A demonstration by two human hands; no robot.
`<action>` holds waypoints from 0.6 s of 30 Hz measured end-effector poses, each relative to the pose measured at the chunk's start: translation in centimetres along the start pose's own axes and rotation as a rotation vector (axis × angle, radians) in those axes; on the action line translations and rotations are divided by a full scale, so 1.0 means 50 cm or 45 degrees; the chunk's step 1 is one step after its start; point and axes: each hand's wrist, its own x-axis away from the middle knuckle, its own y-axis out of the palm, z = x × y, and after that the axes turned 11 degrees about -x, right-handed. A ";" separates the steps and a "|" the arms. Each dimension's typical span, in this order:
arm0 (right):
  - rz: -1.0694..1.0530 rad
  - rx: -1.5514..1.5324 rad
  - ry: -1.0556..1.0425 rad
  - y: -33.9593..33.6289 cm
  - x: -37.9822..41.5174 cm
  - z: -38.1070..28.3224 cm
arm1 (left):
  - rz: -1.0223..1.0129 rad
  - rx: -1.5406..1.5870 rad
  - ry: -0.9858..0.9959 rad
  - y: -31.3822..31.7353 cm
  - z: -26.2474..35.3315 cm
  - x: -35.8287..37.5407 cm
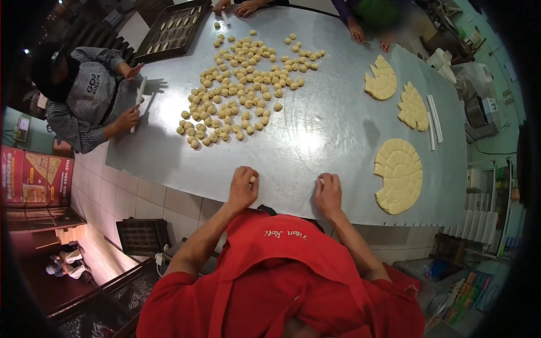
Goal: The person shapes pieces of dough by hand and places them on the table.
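Note:
My left hand (243, 186) is curled on the metal table (293, 152) near its front edge, with a small piece of dough (253, 179) showing between thumb and fingers. To the right, also at the front edge, my right hand (328, 192) has its fingers bent inward and closed against the tabletop; whatever lies under them is hidden. Ahead of my left hand, many round dough balls (231, 84) are spread over the table. Beyond my right hand lies a round slab of dough (398, 174), scored into pieces, with a notch in its left side.
Two more cut dough slabs (381, 79) (414, 107) and white rods (435, 121) lie at the right. A person (93, 96) on the left holds a white rolling pin (138, 104). Other people's hands (245, 8) (356, 31) work at the far edge, near a dark tray (172, 31) of shaped dough.

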 end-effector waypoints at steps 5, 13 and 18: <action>-0.492 -0.541 -0.024 0.151 -0.038 -0.206 | 0.002 0.238 -0.079 -0.088 -0.020 -0.009; -0.948 -0.325 -0.036 0.283 -0.303 -0.390 | 0.241 -0.241 -0.321 -0.191 -0.257 0.033; -0.222 -0.718 -0.195 0.284 -0.409 -0.529 | 0.186 -0.285 -0.310 -0.200 -0.260 0.042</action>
